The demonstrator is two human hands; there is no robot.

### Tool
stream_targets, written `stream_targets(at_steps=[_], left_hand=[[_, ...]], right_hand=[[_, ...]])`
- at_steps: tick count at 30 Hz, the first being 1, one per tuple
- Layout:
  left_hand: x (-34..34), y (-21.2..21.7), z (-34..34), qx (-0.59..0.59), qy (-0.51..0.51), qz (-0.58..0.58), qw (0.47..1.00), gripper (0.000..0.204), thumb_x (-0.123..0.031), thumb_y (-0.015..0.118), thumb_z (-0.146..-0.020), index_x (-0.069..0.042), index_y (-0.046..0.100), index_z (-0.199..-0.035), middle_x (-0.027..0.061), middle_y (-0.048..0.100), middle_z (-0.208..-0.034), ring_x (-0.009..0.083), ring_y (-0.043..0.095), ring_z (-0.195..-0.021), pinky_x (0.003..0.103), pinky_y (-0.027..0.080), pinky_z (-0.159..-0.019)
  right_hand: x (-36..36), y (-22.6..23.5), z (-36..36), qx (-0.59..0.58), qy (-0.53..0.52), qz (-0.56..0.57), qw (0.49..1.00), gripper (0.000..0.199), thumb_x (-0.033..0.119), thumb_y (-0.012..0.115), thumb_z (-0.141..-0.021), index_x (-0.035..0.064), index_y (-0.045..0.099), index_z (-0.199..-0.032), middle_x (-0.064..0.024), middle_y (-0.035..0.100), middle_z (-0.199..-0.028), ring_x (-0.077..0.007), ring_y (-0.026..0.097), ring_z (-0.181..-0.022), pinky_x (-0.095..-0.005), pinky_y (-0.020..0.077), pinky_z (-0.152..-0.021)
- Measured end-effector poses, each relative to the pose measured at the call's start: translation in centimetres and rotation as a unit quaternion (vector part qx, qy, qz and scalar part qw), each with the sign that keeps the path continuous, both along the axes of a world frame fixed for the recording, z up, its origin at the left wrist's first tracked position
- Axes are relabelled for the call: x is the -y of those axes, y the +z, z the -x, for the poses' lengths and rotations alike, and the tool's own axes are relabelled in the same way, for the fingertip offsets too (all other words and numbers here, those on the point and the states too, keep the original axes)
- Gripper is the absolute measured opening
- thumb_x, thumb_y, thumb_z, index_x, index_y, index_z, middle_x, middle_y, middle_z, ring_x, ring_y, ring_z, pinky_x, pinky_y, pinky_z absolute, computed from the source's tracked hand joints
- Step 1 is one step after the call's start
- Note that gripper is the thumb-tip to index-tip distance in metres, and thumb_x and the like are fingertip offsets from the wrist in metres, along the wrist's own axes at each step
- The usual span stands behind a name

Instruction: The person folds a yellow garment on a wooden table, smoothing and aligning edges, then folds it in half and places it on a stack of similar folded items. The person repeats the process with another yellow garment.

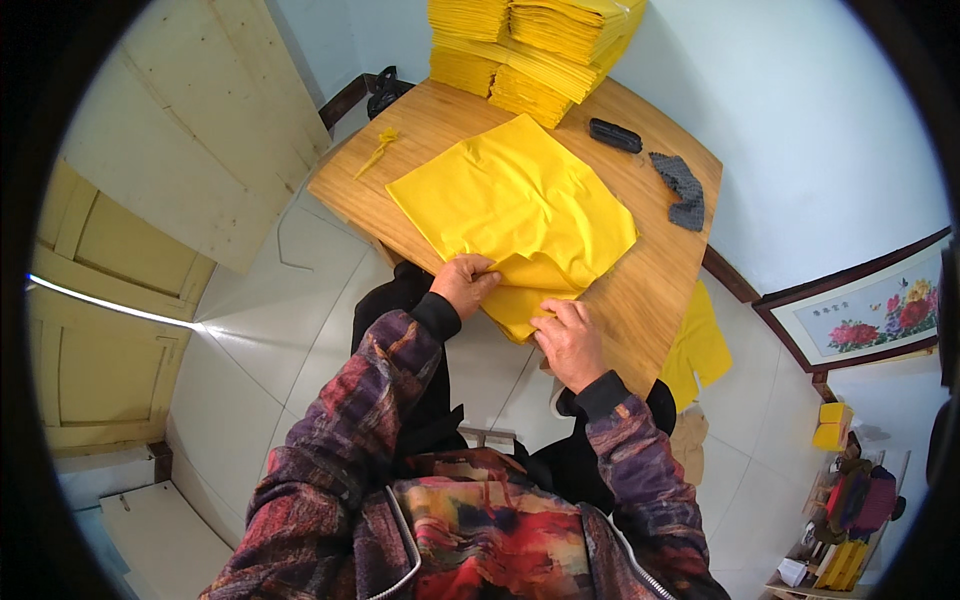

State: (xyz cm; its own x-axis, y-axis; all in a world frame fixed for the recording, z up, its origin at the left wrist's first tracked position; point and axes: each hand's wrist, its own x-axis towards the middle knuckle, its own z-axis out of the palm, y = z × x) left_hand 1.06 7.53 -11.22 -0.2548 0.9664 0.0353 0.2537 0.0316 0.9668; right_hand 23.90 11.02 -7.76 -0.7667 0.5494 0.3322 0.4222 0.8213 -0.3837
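A large, creased yellow sheet (520,195), cloth-like in look, lies across the wooden table (660,310). Its near part is bunched up and hangs past the table's front edge toward my lap. My left hand (465,286) is closed on the sheet's near left edge, thumb and fingers pressed together. At the near right corner, my right hand (570,342) pinches the sheet's edge between its thumb and fingertips. Whether the sheet is one layer or several, I cannot tell.
Tall stacks of folded yellow sheets (535,50) stand at the table's back. A black pouch-like object (615,135) and a grey cloth (683,190) lie at right; a knotted yellow strip (378,150) lies at left. More yellow material (695,350) hangs or lies right of the table.
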Motion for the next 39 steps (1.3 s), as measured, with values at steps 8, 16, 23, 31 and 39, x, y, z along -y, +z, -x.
stream_targets(at_steps=[8,16,23,31,39], left_hand=[[-0.2,-1.1,0.3,0.009,-0.013,-0.001,1.0,0.013,-0.009,0.066,-0.088,0.002,0.067,-0.094,0.0111,0.066,-0.082,0.0218,0.062,-0.078,0.032,0.05,-0.071],[-0.1,-0.3,0.1,-0.008,-0.009,-0.022,1.0,0.011,-0.01,0.066,-0.086,0.001,0.066,-0.088,0.0163,0.065,-0.08,0.029,0.062,-0.079,0.036,0.048,-0.073],[0.0,0.5,0.1,-0.017,-0.009,0.007,1.0,0.012,-0.01,0.066,-0.085,0.002,0.066,-0.088,0.0164,0.065,-0.08,0.03,0.062,-0.079,0.036,0.048,-0.072],[-0.1,-0.1,0.2,-0.031,-0.009,-0.025,0.999,0.012,-0.01,0.066,-0.085,0.001,0.067,-0.089,0.0165,0.065,-0.08,0.0302,0.062,-0.076,0.036,0.048,-0.07],[-0.1,-0.3,0.2,-0.018,-0.013,-0.015,1.0,0.012,-0.011,0.065,-0.086,0.002,0.066,-0.087,0.017,0.064,-0.079,0.0298,0.062,-0.075,0.036,0.048,-0.069]], right_hand=[[-1.0,0.4,0.5,-0.029,0.013,0.03,0.999,0.009,0.007,0.068,-0.08,0.0051,0.066,-0.089,-0.0076,0.059,-0.101,-0.03,0.054,-0.095,-0.0397,0.0466,-0.083],[-1.2,1.2,0.6,-0.033,0.018,0.074,0.997,0.006,0.007,0.068,-0.08,0.0051,0.065,-0.086,-0.0062,0.059,-0.099,-0.0297,0.053,-0.096,-0.0396,0.0461,-0.084],[-1.1,1.5,0.7,-0.025,0.021,0.099,0.995,0.014,0.004,0.072,-0.074,0.0054,0.064,-0.085,-0.0064,0.059,-0.1,-0.03,0.053,-0.097,-0.0398,0.0461,-0.085],[-0.6,2.3,0.4,0.03,0.041,0.096,0.994,0.036,0.009,0.076,-0.071,0.0076,0.065,-0.105,-0.0074,0.056,-0.111,-0.0296,0.051,-0.106,-0.0395,0.046,-0.091],[-0.5,1.9,0.7,0.014,0.043,0.102,0.994,0.027,0.012,0.076,-0.072,0.0059,0.066,-0.096,-0.0083,0.058,-0.112,-0.0307,0.051,-0.106,-0.04,0.0456,-0.091]])
